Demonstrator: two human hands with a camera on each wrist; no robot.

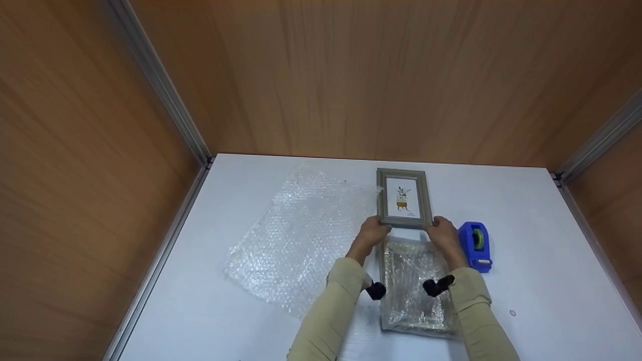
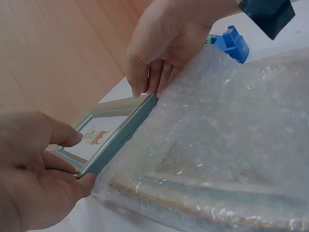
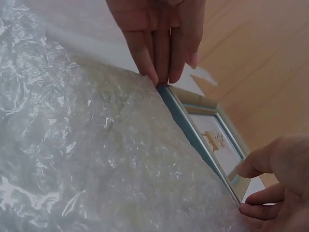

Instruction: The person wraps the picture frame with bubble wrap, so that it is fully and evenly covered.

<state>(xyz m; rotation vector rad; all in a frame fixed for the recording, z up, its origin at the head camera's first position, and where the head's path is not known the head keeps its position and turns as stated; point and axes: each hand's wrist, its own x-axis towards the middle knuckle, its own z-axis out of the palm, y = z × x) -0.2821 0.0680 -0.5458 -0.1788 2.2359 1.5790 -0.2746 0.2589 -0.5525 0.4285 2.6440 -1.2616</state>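
Observation:
A grey-green picture frame (image 1: 404, 222) with a small plant print stands at the back of the table, face up. My left hand (image 1: 372, 231) grips its near left corner, thumb on the face and fingers at the edge. At the near right corner my right hand (image 1: 443, 234) pinches the frame the same way. Between my forearms lies a second frame wrapped in bubble wrap (image 1: 416, 286); in the right wrist view the wrapped bundle (image 3: 116, 145) fills the foreground. The fingers under the held frame are partly hidden.
A loose sheet of bubble wrap (image 1: 301, 240) spreads over the table's left side, reaching the frame's left edge. A blue tape dispenser (image 1: 471, 248) stands right of my right hand. Wooden panels (image 1: 376, 80) wall the white table (image 1: 526, 240) at the back and sides.

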